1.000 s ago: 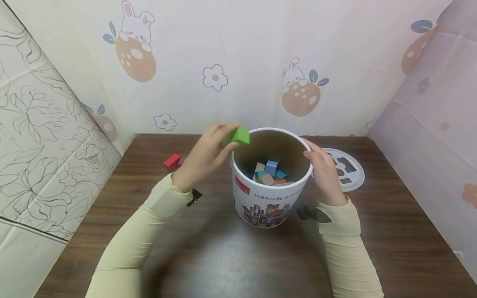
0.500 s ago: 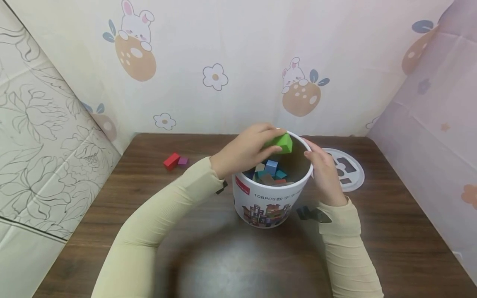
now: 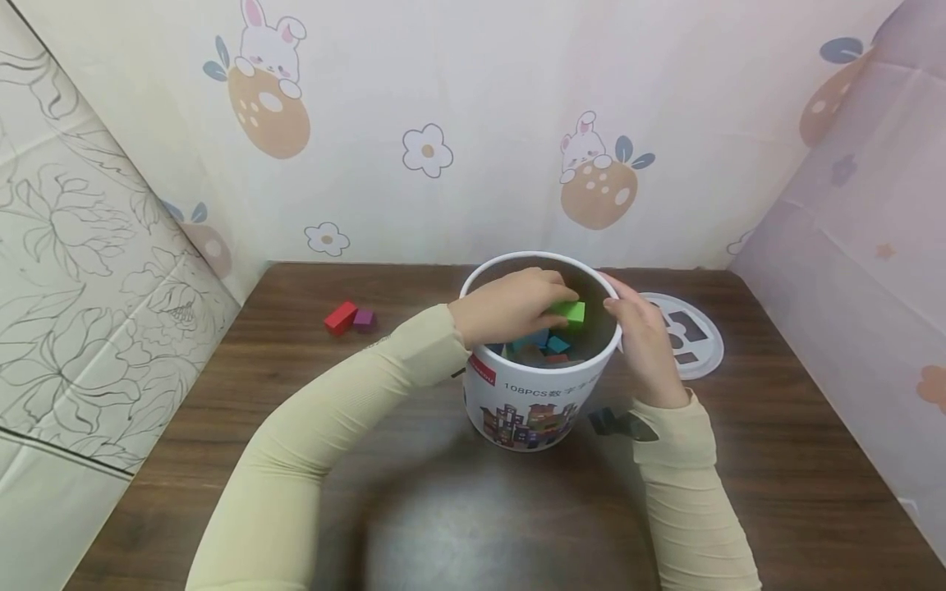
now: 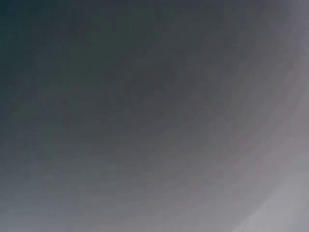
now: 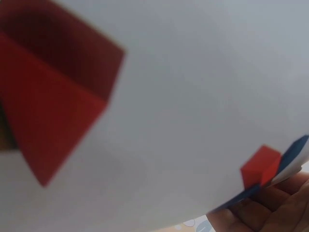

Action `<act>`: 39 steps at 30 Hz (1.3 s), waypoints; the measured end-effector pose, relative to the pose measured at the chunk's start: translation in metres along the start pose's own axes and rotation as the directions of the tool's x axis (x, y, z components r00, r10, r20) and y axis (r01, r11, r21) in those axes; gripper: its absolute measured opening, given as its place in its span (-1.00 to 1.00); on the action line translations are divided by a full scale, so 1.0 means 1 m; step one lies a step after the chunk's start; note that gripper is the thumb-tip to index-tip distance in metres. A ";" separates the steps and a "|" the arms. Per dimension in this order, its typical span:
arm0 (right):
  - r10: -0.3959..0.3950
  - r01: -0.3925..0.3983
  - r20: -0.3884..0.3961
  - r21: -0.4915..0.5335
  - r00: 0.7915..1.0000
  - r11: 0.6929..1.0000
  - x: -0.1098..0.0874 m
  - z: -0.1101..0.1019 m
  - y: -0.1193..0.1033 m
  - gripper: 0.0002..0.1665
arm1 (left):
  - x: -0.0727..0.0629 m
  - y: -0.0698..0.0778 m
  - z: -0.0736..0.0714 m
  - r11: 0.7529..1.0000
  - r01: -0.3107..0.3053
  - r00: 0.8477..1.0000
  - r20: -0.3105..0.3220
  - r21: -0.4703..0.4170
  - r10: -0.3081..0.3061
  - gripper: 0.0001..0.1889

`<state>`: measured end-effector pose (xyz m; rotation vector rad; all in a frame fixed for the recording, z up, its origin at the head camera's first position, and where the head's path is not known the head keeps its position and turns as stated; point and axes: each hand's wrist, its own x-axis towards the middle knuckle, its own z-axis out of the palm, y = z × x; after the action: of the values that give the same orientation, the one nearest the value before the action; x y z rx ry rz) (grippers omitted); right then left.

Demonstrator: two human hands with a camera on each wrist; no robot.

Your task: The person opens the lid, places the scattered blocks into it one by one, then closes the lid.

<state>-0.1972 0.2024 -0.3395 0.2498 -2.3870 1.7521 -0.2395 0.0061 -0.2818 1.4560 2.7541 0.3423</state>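
Observation:
A white bucket with printed building blocks on its side stands on the table. My left hand reaches inside its mouth and pinches a bright green block between thumb and fingers. Below that hand, several blocks lie in the bucket, among them a teal block. My right hand grips the rim on the right, thumb at the top edge. In the right wrist view the bucket's printed wall fills most of the picture, with fingers against it. The left wrist view is a dark blur.
A red block and a purple block lie side by side on the brown wooden table, left of the bucket. Behind my right hand lies a white lid with cut-out shapes. A patterned curtain hangs along the back.
My left hand has carried the green block rightward from the bucket's left rim, then down into its mouth. My right hand has stayed on the rim.

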 end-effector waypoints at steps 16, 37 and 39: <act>-0.010 0.010 -0.008 -0.012 1.000 1.000 0.001 0.002 0.000 -0.47 | -0.003 0.000 0.002 0.997 0.028 1.000 0.004 0.075 -0.029 -0.56; -0.010 0.010 -0.013 0.004 1.000 1.000 0.000 0.001 0.002 -0.47 | -0.047 -0.001 -0.007 0.993 -0.046 0.815 -0.579 -0.108 -0.025 -0.59; -0.011 0.011 -0.015 0.007 1.000 1.000 0.000 0.001 0.002 -0.47 | -0.058 -0.004 -0.008 0.993 -0.028 0.779 -0.625 -0.112 -0.048 -0.58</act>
<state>-0.1976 0.2016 -0.3414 0.2496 -2.3654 1.7512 -0.2112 -0.0448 -0.2807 1.5061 3.1359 1.1707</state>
